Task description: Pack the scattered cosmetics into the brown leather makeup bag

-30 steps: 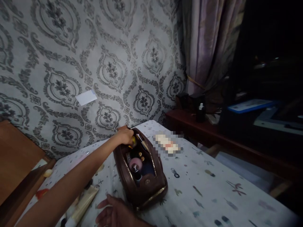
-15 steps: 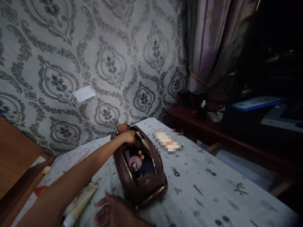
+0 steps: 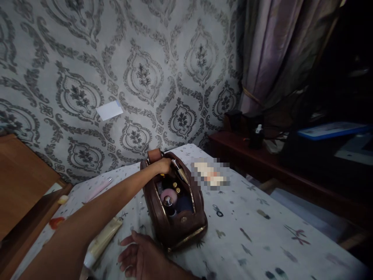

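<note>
A dark brown handbag (image 3: 163,229) lies unzipped on the patterned cloth. My left hand (image 3: 164,166) reaches into its far end, its fingers hidden below the opening. Right beside those fingers a slim tube with a shiny silver cap (image 3: 180,171) leans against the bag's side. Farther down in the bag I see gold round caps (image 3: 176,187), a pink round item (image 3: 168,195) and a small dark bottle (image 3: 169,206). My right hand (image 3: 141,254) rests palm up on the cloth at the bag's near left, fingers loosely curled and apart, holding nothing.
A cream tube (image 3: 103,239) lies partly behind my left forearm. Farther left are a pink pen-like item (image 3: 100,188) and a red-orange item (image 3: 56,222). A blurred-out pale item (image 3: 210,174) lies right of the bag. A dark red desk (image 3: 227,146) borders the right side.
The camera view has shifted slightly, so the scene sits a little farther right. My left hand stays in the bag, and my right hand keeps nearly the same pose.
</note>
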Demonstrator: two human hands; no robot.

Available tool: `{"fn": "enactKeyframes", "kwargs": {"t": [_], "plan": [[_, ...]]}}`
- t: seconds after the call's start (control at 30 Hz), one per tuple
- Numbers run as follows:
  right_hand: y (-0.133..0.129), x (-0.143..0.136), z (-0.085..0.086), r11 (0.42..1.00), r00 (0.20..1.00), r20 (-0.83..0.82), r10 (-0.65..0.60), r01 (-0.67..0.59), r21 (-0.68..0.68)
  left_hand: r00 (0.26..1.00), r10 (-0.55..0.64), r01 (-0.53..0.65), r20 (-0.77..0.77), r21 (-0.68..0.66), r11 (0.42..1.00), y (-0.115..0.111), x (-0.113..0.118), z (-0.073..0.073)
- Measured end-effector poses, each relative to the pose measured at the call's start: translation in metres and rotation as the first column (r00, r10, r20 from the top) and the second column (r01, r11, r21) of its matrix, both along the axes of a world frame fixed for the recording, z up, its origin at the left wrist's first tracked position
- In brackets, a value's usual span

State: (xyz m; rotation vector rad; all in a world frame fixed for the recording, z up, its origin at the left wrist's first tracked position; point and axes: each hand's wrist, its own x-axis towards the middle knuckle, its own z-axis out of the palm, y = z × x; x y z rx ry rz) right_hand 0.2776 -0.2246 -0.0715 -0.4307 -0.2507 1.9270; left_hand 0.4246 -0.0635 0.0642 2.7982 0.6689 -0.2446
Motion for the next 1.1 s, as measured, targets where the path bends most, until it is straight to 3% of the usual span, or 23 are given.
{"fn": "enactKeyframes", "kwargs": {"t": [0.5,0.73,0.93,1.1], "plan": [[-0.001,0.0,0.004,1.0,1.0,0.012,-0.013,0.013,-0.013,0.983,0.043,-0.03,-0.178,0.074,0.997,-0.011,0.001,0.017],[-0.005,0.0,0.005,0.999,0.999,-0.019,-0.037,0.037,-0.002,0.958,0.032,0.013,-0.285,0.155,0.988,-0.014,-0.006,0.043],[-0.008,0.001,0.016,0.996,0.998,0.015,-0.062,0.063,-0.063,0.995,-0.014,0.042,-0.097,0.291,0.956,-0.025,-0.043,0.073],[-0.011,0.003,0.024,0.994,0.997,0.002,-0.073,0.073,-0.08,0.981,-0.038,-0.033,0.192,0.353,0.935,-0.035,-0.094,0.076]]}}
